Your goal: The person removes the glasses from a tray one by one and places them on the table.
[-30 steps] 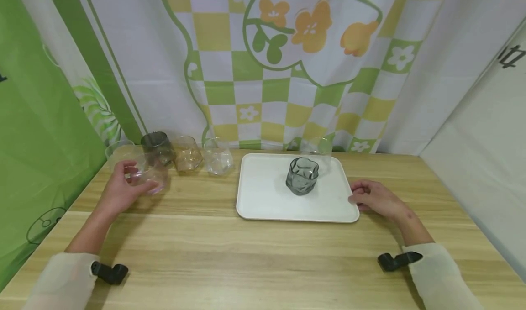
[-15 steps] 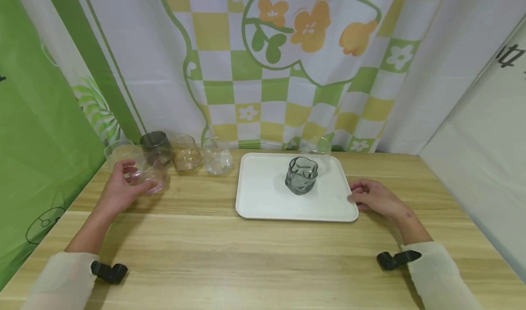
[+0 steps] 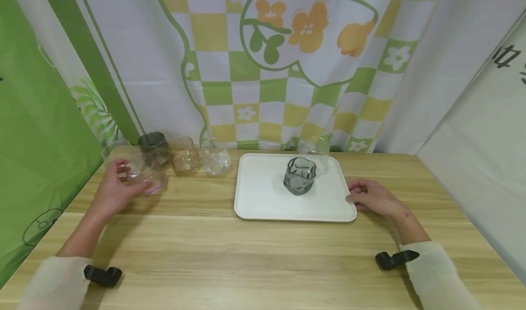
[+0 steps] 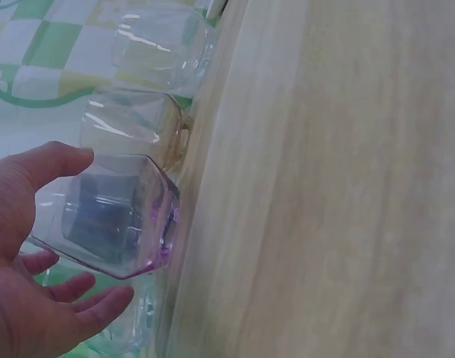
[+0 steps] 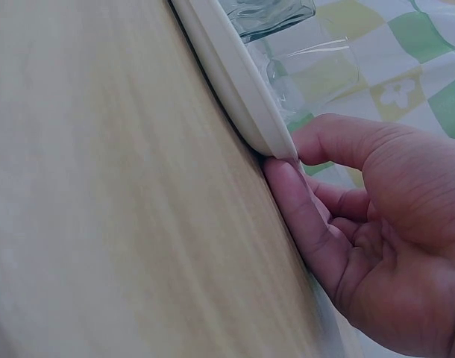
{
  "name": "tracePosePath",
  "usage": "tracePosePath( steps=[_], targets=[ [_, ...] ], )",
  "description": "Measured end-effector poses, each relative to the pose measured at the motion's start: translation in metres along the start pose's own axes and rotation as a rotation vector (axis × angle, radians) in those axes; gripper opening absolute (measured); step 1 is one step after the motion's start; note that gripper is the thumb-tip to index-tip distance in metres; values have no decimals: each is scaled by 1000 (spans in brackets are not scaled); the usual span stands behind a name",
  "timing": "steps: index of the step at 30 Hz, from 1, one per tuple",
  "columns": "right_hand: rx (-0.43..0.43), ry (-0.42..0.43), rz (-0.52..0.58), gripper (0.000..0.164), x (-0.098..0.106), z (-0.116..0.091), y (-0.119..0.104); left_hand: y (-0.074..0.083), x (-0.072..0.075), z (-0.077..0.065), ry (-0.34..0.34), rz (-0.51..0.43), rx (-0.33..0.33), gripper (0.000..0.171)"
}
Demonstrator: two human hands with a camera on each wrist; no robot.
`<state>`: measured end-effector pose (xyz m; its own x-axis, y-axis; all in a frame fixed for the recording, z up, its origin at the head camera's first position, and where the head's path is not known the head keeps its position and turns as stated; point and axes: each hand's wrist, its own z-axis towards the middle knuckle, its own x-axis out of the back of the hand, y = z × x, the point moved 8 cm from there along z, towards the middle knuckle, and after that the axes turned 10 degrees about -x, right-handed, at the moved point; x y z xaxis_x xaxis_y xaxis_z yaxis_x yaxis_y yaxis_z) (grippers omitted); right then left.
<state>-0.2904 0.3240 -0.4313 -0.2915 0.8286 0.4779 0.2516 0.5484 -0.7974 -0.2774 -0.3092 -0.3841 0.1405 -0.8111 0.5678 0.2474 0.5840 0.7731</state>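
Observation:
My left hand [image 3: 116, 186] curves loosely about a clear glass with a pinkish-purple base [image 3: 149, 180]. In the left wrist view, the thumb lies along the upper side of that glass [image 4: 115, 216], while the other fingers [image 4: 108, 306] are spread below with a gap to it. My right hand [image 3: 376, 198] pinches the right edge of a white rectangular tray [image 3: 263, 205] between thumb and finger. The right wrist view shows the tray's rim [image 5: 250, 97] between those fingertips. On the tray stands a grey faceted glass [image 3: 300, 177], with a clear glass [image 3: 322, 159] behind it.
At the table's back left stand a dark glass [image 3: 154, 146], an amber glass [image 3: 185, 157] and a clear glass [image 3: 216, 157]. Another clear glass [image 3: 110, 149] is partly behind my left hand. A checked curtain [image 3: 271, 91] hangs at the table's back edge.
My left hand has eased slightly left, away from the purple-based glass. The whole head view has shifted a little. My right hand keeps its pinch on the tray.

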Motion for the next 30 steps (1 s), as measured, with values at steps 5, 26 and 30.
tracePosePath(
  steps=[5,26,30],
  targets=[
    [10,-4,3,50,-2,0,-2,16,10,-6,97,57,-82,94],
    [2,-11,12,51,-3,-1,0,112,-56,-9,57,-33,-403,43],
    [0,-9,12,51,-2,-1,0,126,-93,-6,-54,-66,-427,43]
  ],
)
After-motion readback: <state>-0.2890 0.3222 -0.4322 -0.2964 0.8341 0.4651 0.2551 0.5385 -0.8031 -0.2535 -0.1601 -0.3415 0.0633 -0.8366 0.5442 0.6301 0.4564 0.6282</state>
